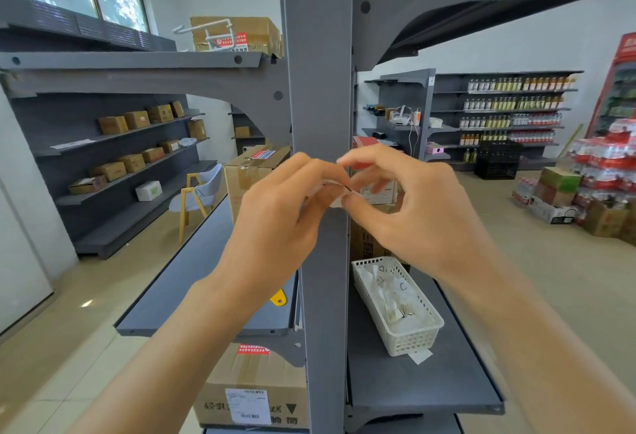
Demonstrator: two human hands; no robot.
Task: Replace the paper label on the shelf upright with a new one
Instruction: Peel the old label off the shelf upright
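The left hand and right hand both pinch the small paper label between closed fingertips. The label lies directly in front of the shelf upright, its edge roughly horizontal across the post, with both hands equally near.

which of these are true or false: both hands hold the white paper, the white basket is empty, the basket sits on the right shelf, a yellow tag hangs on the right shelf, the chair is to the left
1. Both hands, left hand and right hand, pinch the white paper in front of the upright. True.
2. The white basket is empty. False: it holds paper slips.
3. The basket sits on the right shelf. True.
4. A yellow tag hangs on the right shelf. False: it is left of the upright.
5. The chair is to the left. True.
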